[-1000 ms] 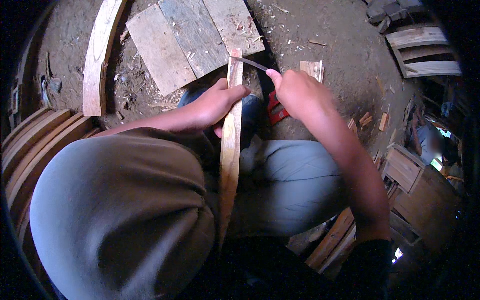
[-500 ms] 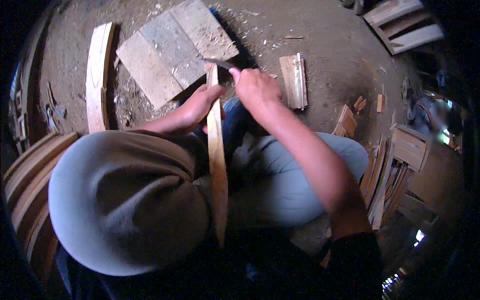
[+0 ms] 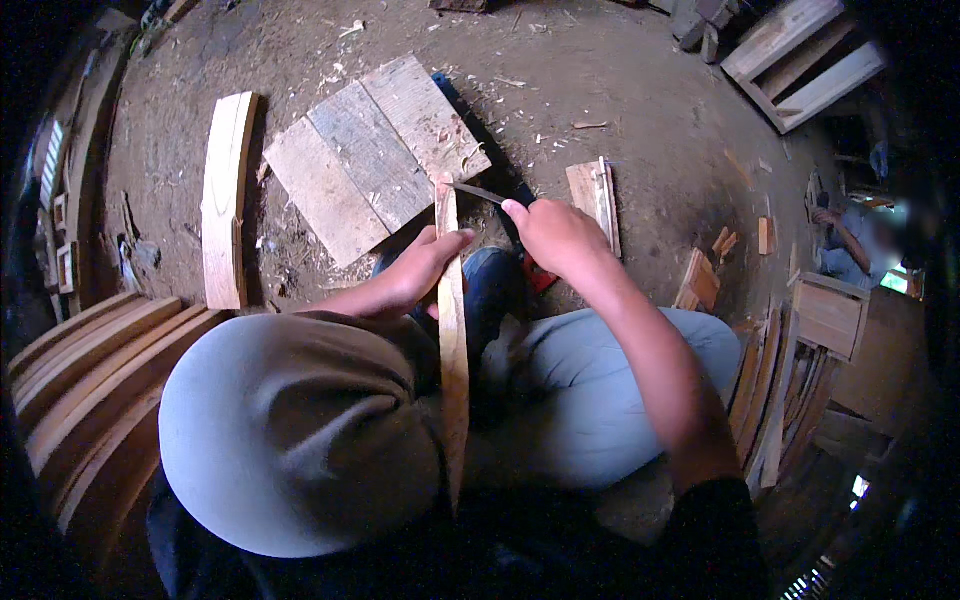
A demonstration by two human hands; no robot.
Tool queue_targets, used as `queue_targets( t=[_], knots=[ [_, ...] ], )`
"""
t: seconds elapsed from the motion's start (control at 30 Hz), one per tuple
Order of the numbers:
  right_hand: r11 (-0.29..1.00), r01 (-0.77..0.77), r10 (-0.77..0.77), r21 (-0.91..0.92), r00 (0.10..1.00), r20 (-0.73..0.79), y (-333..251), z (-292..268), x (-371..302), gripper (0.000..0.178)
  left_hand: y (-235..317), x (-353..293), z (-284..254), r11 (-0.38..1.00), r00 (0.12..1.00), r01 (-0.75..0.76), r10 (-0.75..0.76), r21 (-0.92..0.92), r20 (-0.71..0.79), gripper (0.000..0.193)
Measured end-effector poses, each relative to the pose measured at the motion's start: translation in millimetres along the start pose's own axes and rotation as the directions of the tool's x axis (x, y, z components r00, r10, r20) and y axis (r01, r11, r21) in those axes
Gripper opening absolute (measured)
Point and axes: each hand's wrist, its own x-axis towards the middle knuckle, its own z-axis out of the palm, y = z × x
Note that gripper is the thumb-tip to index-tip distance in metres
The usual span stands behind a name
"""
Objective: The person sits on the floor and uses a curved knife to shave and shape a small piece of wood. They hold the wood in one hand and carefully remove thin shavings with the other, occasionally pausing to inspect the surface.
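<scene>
Gripping a long, narrow strip of pale wood [image 3: 453, 350] in the left hand [image 3: 420, 272], with the thumb laid across its upper face and the other fingers curled round from beneath, partly hidden by the wood. Clasping a knife [image 3: 482, 193] in the right hand [image 3: 560, 238], with the fingers closed round the handle and the thumb toward the blade. Blade tip right at the far end of the strip; cannot tell whether biting in or only resting there. As for the strip, set lengthwise between a rounded bulk of grey cloth [image 3: 290, 440] on the left and a grey trouser leg [image 3: 610, 390] on the right, far end at the near edge of a plank worktop [image 3: 365, 150], near end down by dark clothing. Scattered over the worktop and the dirt floor [image 3: 640, 70], pale shavings. Beyond the left forearm, a curved board [image 3: 226, 200]; lower down, a stack of curved pieces [image 3: 95, 365]. Just below the right hand, something red [image 3: 541, 279], mostly hidden; beside that hand, a short wooden piece [image 3: 590, 200]. Far to the right, another person [image 3: 850, 245], blurred, near a wooden box [image 3: 828, 318].
</scene>
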Motion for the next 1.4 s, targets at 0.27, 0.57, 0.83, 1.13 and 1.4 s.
queue_targets(
  t=[0.27, 0.57, 0.83, 1.13, 1.4],
  knots=[
    [0.998, 0.045, -0.05, -0.042, 0.991, -0.126, 3.3, -40.9, 16.8, 0.064, 12.8, 35.3, -1.6, 0.951, 0.936, -0.308, 0.297, -0.035, -0.188, 0.04],
    [0.952, 0.137, -0.044, 0.275, 0.947, -0.319, 74.1, -47.3, 12.9, 0.065, 85.3, 32.3, -39.8, 0.769, 0.697, -0.639, 0.577, -0.002, -0.426, 0.033],
    [0.601, -0.245, 0.113, 0.761, 0.968, 0.223, 78.2, 3.2, -15.1, 0.031, 113.3, 2.7, -103.7, 0.55, 0.343, -0.805, 0.737, 0.223, -0.582, 0.036],
    [0.47, -0.142, -0.063, 0.871, 0.979, 0.194, 35.6, 58.5, 4.4, 0.026, 122.1, -26.2, -124.8, 0.325, -0.014, -0.842, 0.786, 0.432, -0.618, 0.05],
    [0.566, 0.001, -0.092, 0.824, 0.994, 0.062, 27.6, 89.4, 11.1, 0.034, 119.5, -27.0, -114.2, 0.165, -0.294, -0.796, 0.736, 0.583, -0.61, 0.081]
  ],
)
